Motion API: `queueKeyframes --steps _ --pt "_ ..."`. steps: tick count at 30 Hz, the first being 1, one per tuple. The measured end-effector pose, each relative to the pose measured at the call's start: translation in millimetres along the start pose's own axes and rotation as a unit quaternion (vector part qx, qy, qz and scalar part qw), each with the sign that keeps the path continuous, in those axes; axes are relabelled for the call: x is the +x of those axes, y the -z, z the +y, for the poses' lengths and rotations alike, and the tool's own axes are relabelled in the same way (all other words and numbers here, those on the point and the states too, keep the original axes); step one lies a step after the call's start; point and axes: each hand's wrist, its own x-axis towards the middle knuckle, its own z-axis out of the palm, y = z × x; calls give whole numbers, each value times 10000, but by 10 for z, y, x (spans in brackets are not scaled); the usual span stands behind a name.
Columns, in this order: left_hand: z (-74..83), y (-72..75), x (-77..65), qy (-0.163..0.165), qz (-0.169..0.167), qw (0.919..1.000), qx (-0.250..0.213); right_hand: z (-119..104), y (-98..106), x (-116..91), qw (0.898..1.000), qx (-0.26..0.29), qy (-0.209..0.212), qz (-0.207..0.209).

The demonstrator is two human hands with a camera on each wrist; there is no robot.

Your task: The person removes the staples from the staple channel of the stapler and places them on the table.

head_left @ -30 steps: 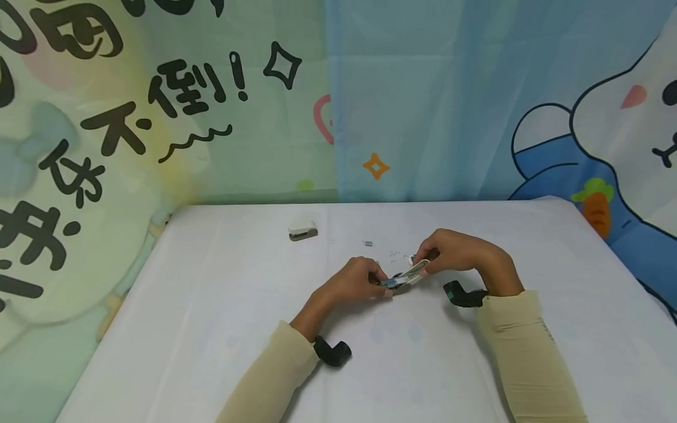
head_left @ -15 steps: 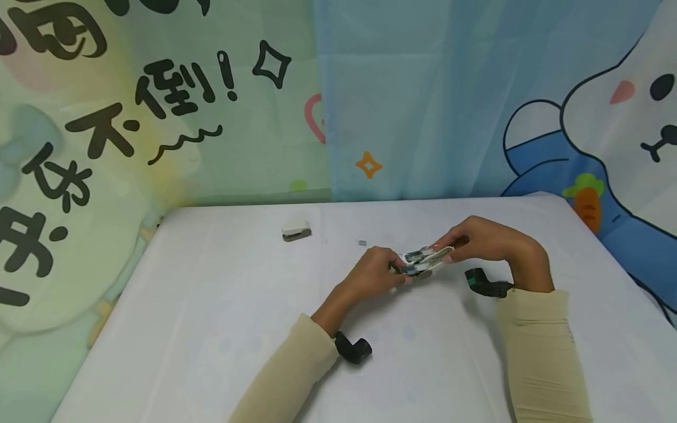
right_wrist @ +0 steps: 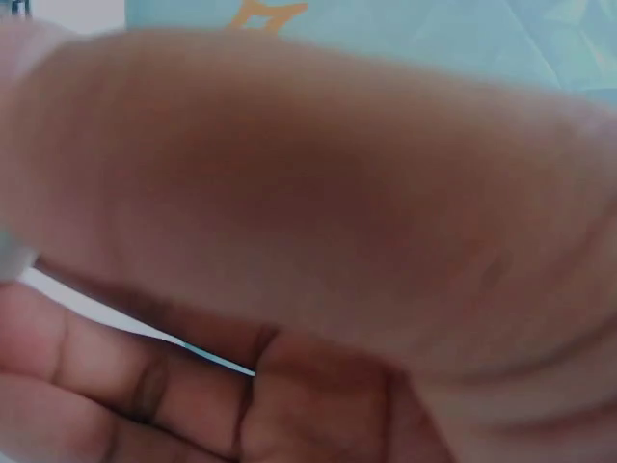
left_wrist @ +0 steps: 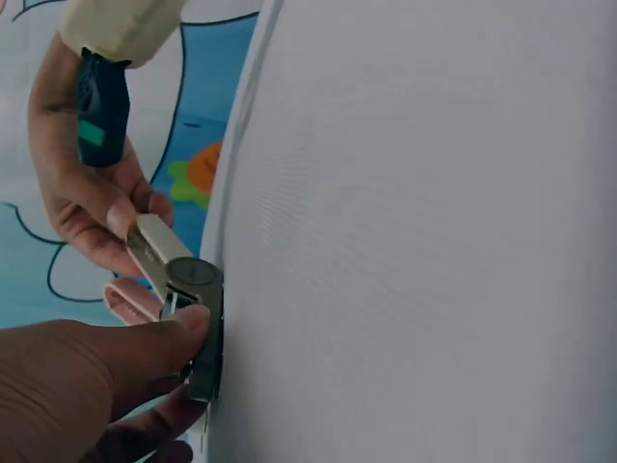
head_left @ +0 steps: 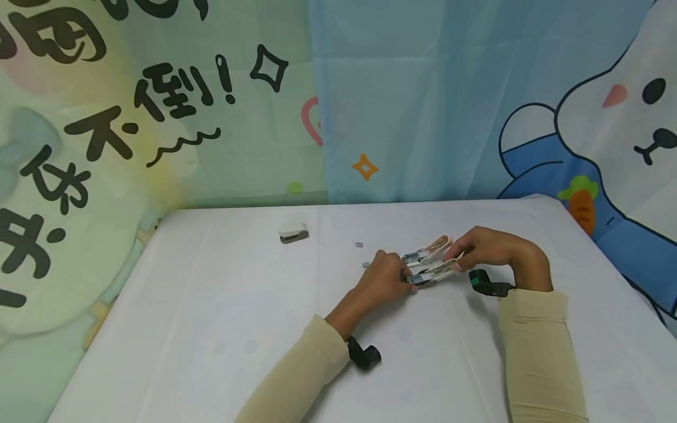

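Observation:
Above the table, my left hand [head_left: 382,277] grips the metal end of a small stapler [head_left: 435,272] with a cream arm and a grey base. The left wrist view shows my thumb pressed on the metal of this stapler [left_wrist: 207,338]. My right hand [head_left: 489,252] pinches the far end of the cream arm. Alongside lies a similar metal piece with a pinkish looped end [head_left: 440,242]; whether it is joined to the stapler I cannot tell. The right wrist view is mostly filled by my right hand [right_wrist: 289,193], blurred.
A white and grey mini stapler [head_left: 293,233] stands at the back left of the white-covered table [head_left: 211,282]. Small grey bits, perhaps staples [head_left: 358,244], lie behind my left hand. A printed cloth [head_left: 391,88] hangs behind the table.
Both hands have moved right with the stapler. The pinkish-ended piece, hidden at first by the right hand, now shows fully beside the cream one, the right fingers having drawn back from it.

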Motion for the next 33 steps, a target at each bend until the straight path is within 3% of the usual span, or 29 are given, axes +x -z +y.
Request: queueKeyframes --steps 6,11,17,20,24,29,33 --pt "-17 -20 -4 184 -189 9994 211 -2 1 60 9999 -39 -103 69" --pt "-19 -4 -14 265 -270 9988 313 -55 11 45 9988 -403 -234 163" --pt "-38 0 -35 99 -294 9991 302 -137 30 -43 9945 -808 -507 431" --pt "-49 15 -44 50 -270 9993 257 -190 47 -96 9920 -916 -566 655" --pt "-96 140 -65 244 -248 9993 -146 -244 57 -126 9894 -940 -453 1011" --pt "-372 433 -84 241 484 9963 -665 -283 38 -98 9875 -924 -310 1236" --pt "-707 696 -148 293 1264 9911 -284 -315 7 -52 9848 -951 -331 1417"
